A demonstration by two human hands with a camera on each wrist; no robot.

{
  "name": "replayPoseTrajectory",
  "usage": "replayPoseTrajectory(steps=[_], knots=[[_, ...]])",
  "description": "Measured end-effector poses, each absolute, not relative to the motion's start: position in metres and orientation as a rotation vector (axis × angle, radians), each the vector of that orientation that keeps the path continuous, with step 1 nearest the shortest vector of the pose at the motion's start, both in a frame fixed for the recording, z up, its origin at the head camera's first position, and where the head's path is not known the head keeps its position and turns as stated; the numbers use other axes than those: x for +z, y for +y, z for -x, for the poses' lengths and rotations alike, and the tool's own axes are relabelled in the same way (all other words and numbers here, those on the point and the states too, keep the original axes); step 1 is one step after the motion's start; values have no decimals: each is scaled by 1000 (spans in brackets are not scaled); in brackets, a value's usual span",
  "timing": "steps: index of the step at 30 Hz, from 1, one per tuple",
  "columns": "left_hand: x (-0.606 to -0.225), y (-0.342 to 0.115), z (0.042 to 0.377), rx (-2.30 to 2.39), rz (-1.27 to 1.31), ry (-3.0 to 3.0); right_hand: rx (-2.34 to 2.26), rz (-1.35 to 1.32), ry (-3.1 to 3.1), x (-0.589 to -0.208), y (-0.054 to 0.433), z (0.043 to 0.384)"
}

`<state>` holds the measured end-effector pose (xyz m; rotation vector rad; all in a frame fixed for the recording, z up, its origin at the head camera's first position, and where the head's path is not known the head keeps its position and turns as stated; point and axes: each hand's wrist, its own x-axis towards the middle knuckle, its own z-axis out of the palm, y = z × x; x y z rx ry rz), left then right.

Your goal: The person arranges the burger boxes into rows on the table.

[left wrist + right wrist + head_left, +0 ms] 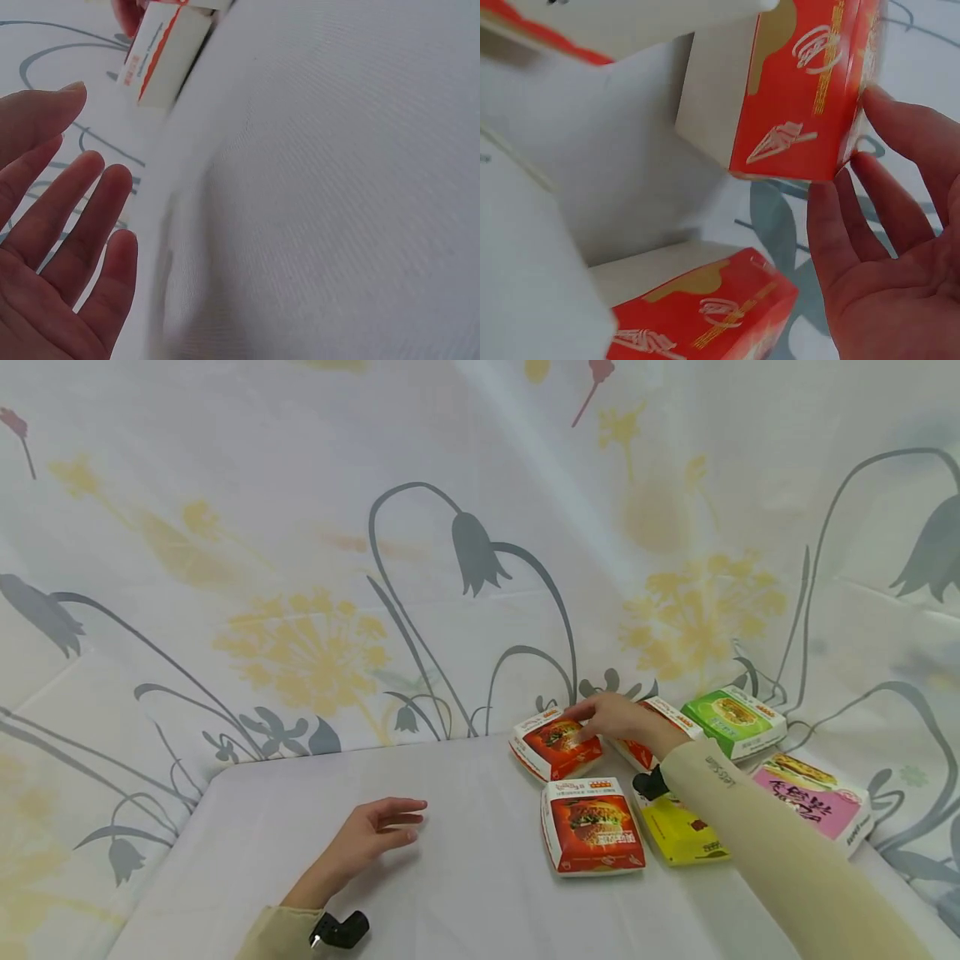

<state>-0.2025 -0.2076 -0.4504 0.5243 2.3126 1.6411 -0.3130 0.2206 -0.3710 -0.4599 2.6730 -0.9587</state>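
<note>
A flowered cloth (480, 635) rises behind the white table (465, 902), whose right part bears six boxes in a loose cluster. Of these, the left red box (550, 747) is the one in hand, near the table's back edge. The pink box (825, 802), green box (738, 718), yellow box (678, 835), near red box (596, 831) and right red box (675, 717) lie about it, unstacked and in no straight row. I judge the handling to be partway: one box is under my touch, and its final seating is left to settle; whether its base lies fully flat I cannot tell.

My right hand (618, 720) reaches over the left red box, fingers mostly straight, fingertips and thumb touching it rather than wrapped round. My left hand (375, 837) is loosely spread above the table, holding nothing.

The widest open room lies to the left, around my left hand. Behind the left red box, the cloth leaves little space. My right sleeve (780, 835) crosses above the yellow and pink boxes, so a low withdrawal could brush them. Narrow gaps part the left red box from its two red neighbours; the yellow box sits just beside the near red one.
</note>
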Motion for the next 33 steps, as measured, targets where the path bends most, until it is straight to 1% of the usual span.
replayPoseTrajectory(steps=[12,22,33], knots=[[-449,-197,210,1698,-576,2317,-979,504,2583,-365,192,320],[-449,-182,222,1728,-482,2343,-1052,468,2480,-368,164,315],[-452,-172,229,1744,-431,2360,-1062,402,2560,-375,132,313]])
